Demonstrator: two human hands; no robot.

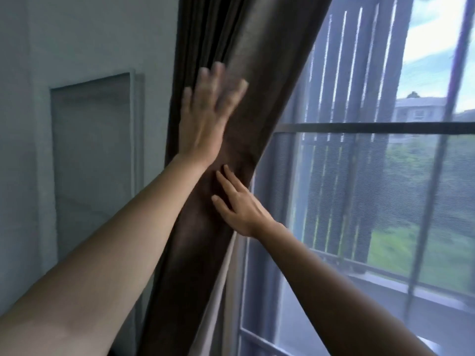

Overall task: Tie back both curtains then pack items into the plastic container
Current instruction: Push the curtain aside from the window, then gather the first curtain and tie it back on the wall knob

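Centrally, soft, limp curtain (267, 68) is pressed by left hand (205, 119) and right hand (240, 208), fingers (230, 177) straight, nothing gripped; probably best gathered there.

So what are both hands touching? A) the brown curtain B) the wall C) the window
A: the left hand and the right hand both lie with straight fingers against the brown curtain, not on the window or the wall.

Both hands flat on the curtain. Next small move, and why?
Probably close the right hand round the curtain where it narrows: it and the left hand lie open on the cloth, gripping nothing, and no tie shows.
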